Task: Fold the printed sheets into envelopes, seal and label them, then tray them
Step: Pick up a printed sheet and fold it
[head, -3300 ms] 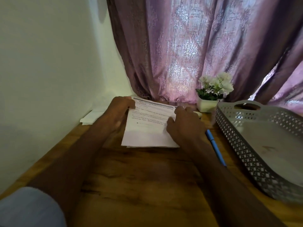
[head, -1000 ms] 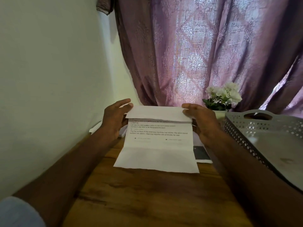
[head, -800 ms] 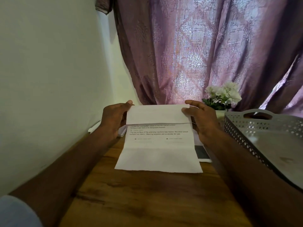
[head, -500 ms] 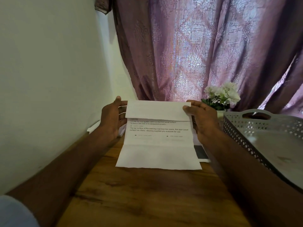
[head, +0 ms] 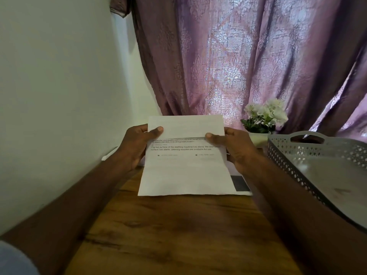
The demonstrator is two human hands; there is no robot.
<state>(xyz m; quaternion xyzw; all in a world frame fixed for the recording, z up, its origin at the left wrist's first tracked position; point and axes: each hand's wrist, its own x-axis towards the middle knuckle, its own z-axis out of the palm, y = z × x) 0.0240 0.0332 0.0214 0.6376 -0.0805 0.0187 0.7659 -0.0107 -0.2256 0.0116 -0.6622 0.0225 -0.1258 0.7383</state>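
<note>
While the top third of a white printed sheet of paper (head: 184, 165) is folded toward the person, the left hand (head: 137, 145) and the right hand (head: 236, 148) pinch its side edges at the fold line, thumbs on the flap, fingers curled behind. Compared with half a second ago, the thumbs have come onto the front of the flap, which now lies lower over the printed lines, covering more of the text; the second fold appears close to being creased, with sealing, labelling and traying not yet done. The sheet is raised at the far middle of the brown wooden desk (head: 178, 231), its lower edge hanging just above the surface. A grey perforated plastic tray (head: 294, 155) sits at the desk's right edge, holding no envelopes. A white-flowered plant in a white pot (head: 264, 118) stands at the far edge before a mauve patterned curtain (head: 238, 56). White papers (head: 108, 153) lie along the left wall, and another white item with a dark patch (head: 241, 183) lies under the sheet's right corner, where it may crowd the creasing.
</note>
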